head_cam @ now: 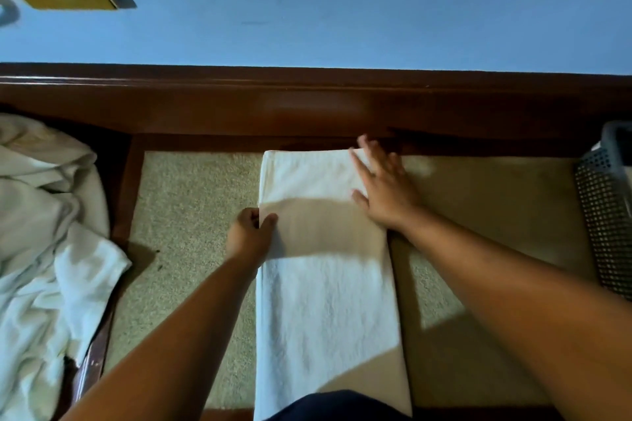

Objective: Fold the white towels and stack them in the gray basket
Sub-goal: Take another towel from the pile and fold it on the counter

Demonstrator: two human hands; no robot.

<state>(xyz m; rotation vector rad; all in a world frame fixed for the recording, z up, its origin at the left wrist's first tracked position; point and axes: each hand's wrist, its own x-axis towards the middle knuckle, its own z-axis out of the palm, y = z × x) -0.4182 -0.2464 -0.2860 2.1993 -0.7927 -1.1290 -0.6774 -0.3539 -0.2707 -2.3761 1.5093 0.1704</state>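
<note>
A white towel (328, 301), folded into a long strip, lies on a beige cushion (191, 215). The left hand (248, 236) pinches the towel's left edge. The right hand (383, 188), fingers spread, presses its far right corner. The gray basket (605, 215) stands well to the towel's right.

gray basket (608, 215) cut off right, contents perhaps hidden

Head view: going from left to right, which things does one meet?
A pile of unfolded towels → left hand → long white towel → right hand → gray basket.
</note>
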